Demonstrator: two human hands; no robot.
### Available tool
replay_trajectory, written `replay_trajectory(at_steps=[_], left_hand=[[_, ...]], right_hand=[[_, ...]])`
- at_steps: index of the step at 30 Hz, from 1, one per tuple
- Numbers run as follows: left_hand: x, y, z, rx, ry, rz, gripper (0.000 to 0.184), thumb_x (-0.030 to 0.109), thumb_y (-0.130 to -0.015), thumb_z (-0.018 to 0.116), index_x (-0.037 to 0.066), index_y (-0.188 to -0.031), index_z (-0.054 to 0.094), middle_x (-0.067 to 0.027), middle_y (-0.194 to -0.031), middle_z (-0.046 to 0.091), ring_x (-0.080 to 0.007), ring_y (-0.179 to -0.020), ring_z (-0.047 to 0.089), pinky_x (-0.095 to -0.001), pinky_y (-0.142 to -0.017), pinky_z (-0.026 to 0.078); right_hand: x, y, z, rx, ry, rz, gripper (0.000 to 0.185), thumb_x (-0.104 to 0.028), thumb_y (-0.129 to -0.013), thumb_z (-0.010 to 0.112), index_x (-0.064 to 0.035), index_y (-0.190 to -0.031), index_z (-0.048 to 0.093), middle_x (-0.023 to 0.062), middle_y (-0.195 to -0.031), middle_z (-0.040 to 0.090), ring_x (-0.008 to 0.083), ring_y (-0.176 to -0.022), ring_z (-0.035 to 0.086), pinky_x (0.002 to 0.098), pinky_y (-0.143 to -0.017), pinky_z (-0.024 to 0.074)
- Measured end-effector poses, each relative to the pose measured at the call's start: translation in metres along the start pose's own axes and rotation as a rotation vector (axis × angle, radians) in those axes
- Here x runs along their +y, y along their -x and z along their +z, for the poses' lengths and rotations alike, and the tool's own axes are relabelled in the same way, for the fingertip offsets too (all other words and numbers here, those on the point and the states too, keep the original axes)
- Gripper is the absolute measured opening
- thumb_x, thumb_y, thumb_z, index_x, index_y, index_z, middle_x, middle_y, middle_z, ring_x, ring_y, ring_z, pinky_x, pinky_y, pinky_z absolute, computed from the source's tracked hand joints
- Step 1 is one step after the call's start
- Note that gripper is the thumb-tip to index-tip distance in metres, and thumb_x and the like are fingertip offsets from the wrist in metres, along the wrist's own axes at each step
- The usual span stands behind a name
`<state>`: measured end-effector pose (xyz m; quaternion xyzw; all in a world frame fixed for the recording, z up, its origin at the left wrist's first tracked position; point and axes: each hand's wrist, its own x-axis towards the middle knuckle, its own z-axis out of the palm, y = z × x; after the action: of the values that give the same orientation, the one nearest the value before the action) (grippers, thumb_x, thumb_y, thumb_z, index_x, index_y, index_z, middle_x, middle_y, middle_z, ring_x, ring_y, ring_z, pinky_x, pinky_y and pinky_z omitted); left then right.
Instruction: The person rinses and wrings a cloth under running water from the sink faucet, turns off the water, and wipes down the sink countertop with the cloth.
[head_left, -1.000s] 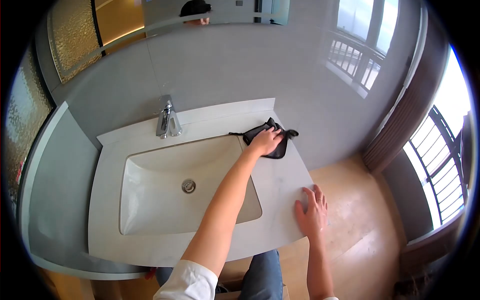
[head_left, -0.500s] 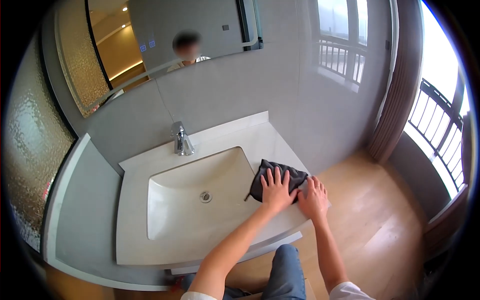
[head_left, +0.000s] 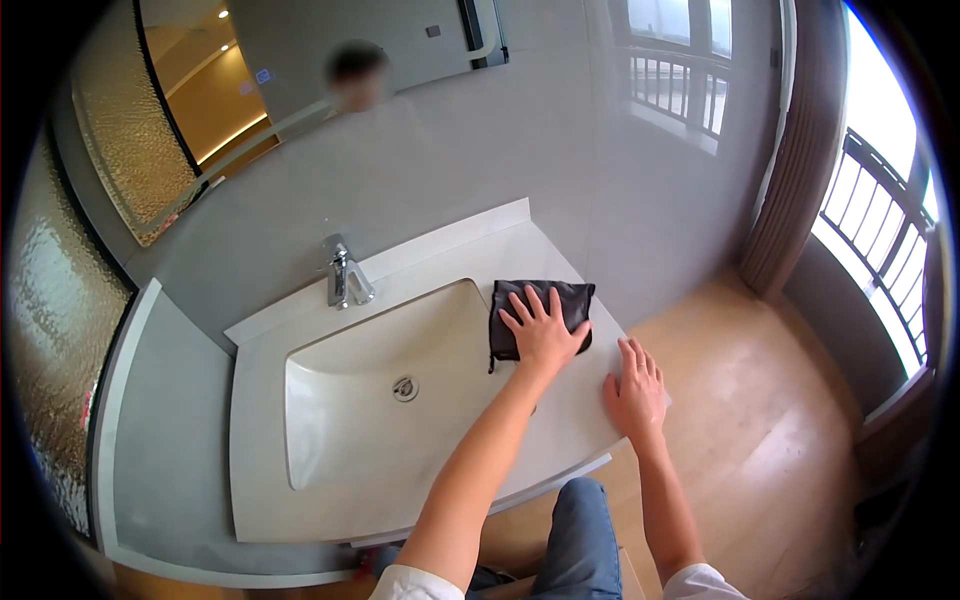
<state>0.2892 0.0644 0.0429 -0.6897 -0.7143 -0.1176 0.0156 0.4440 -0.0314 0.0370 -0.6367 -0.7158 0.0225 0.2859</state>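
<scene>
A black cloth [head_left: 506,335] lies spread roughly square on the white countertop [head_left: 580,400], just right of the sink. Flat on top of it rests my left hand [head_left: 546,335], its fingers spread apart. My right hand [head_left: 637,393] lies on the counter's right edge, fingers stretched out and apart, a little to the right of the cloth and not touching it. A short cord hangs from the cloth's lower left corner beside the basin.
The white sink [head_left: 350,400] has a round drain [head_left: 405,388]. A chrome faucet [head_left: 345,275] stands behind it. A mirror [head_left: 400,45] is on the grey wall. A low partition [head_left: 150,450] borders the left, and a railing [head_left: 880,220] shows at the right.
The cloth has moved away from me toward the wall under my left hand and now lies flatter and squarer. My right hand has separated from it and stays at the counter's edge.
</scene>
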Motion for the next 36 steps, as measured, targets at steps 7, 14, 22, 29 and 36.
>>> replay_trajectory(at_steps=[7, 14, 22, 29, 36], left_hand=[[-0.004, -0.098, 0.019, 0.031, 0.040, -0.036, 0.086, 0.069, -0.084, 0.043, 0.014, -0.149, 0.030, -0.0220, -0.153, 0.023, -0.0463, -0.141, 0.015, -0.0622, -0.111, 0.008], [-0.015, -0.169, 0.026, -0.022, 0.047, -0.033, 0.071, 0.058, -0.086, 0.049, 0.018, -0.144, 0.039, -0.0164, -0.156, 0.020, -0.0427, -0.143, 0.015, -0.0602, -0.113, 0.009], [-0.015, -0.170, 0.025, -0.039, 0.069, 0.020, 0.052, 0.047, -0.088, 0.049, 0.016, -0.130, 0.056, -0.0172, -0.154, 0.023, -0.0440, -0.142, 0.017, -0.0611, -0.112, 0.011], [0.016, -0.108, 0.020, -0.048, 0.135, 0.283, 0.050, 0.049, -0.088, 0.050, 0.011, -0.115, 0.067, -0.0157, -0.139, 0.046, -0.0421, -0.138, 0.023, -0.0611, -0.112, 0.013], [0.062, 0.008, 0.010, -0.053, 0.154, 0.531, 0.053, 0.051, -0.091, 0.045, 0.011, -0.121, 0.062, -0.0146, -0.136, 0.049, -0.0406, -0.137, 0.028, -0.0625, -0.111, 0.016]], right_hand=[[-0.008, -0.004, -0.009, -0.001, 0.030, -0.047, 0.044, -0.016, -0.082, 0.055, -0.0050, -0.124, 0.054, 0.0228, -0.135, 0.046, 0.0378, -0.123, 0.045, 0.0462, -0.102, 0.0364], [-0.009, -0.007, -0.011, -0.004, -0.009, -0.064, 0.042, -0.016, -0.081, 0.059, -0.0061, -0.121, 0.055, 0.0253, -0.133, 0.047, 0.0390, -0.119, 0.048, 0.0475, -0.099, 0.0386], [-0.012, -0.008, -0.014, -0.020, -0.061, -0.032, 0.042, -0.019, -0.082, 0.059, -0.0054, -0.122, 0.054, 0.0235, -0.133, 0.048, 0.0387, -0.120, 0.048, 0.0472, -0.100, 0.0376], [-0.006, -0.006, -0.004, 0.087, -0.071, 0.024, 0.048, -0.021, -0.083, 0.061, -0.0041, -0.127, 0.049, 0.0207, -0.132, 0.050, 0.0381, -0.120, 0.048, 0.0458, -0.101, 0.0364], [0.003, -0.005, 0.000, 0.409, -0.264, 0.031, 0.036, -0.012, -0.089, 0.055, -0.0013, -0.123, 0.052, 0.0209, -0.130, 0.050, 0.0380, -0.120, 0.047, 0.0459, -0.100, 0.0375]])
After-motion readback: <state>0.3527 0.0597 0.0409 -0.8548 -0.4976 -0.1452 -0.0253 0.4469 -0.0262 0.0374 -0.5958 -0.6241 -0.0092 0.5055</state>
